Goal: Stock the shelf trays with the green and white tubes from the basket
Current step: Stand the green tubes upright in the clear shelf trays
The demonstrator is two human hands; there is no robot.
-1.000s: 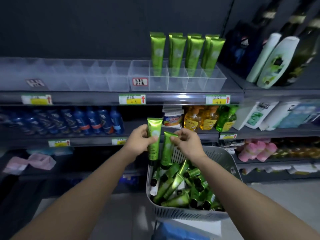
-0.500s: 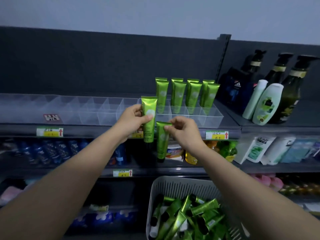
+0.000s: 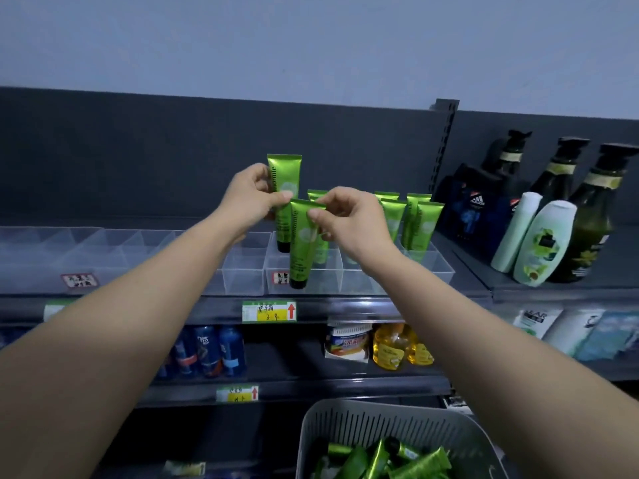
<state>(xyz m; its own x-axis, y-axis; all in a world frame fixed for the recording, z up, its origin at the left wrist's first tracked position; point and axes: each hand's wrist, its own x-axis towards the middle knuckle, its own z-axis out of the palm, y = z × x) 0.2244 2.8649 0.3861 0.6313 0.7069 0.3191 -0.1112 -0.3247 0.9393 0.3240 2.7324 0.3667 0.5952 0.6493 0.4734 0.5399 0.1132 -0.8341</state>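
My left hand (image 3: 251,199) pinches a green tube (image 3: 285,174) near its flat top, cap down, above the clear divided shelf tray (image 3: 242,271). My right hand (image 3: 349,223) pinches the top of a second green tube (image 3: 301,247), which hangs in front of the tray's left compartments. Several green tubes (image 3: 420,223) stand upright in the tray's right compartments, partly hidden behind my right hand. At the bottom, the grey slotted basket (image 3: 363,423) holds several more green tubes (image 3: 397,461).
A longer clear tray (image 3: 103,250) runs along the shelf to the left. Dark pump bottles (image 3: 594,209) and white-green bottles (image 3: 543,243) stand at the right. Blue bottles (image 3: 207,350), yellow bottles (image 3: 390,347) and a price tag (image 3: 269,311) are on the shelf below.
Both hands have risen with their tubes from shelf-edge level to the tray. The view tilted up, so the basket now sits at the bottom edge.
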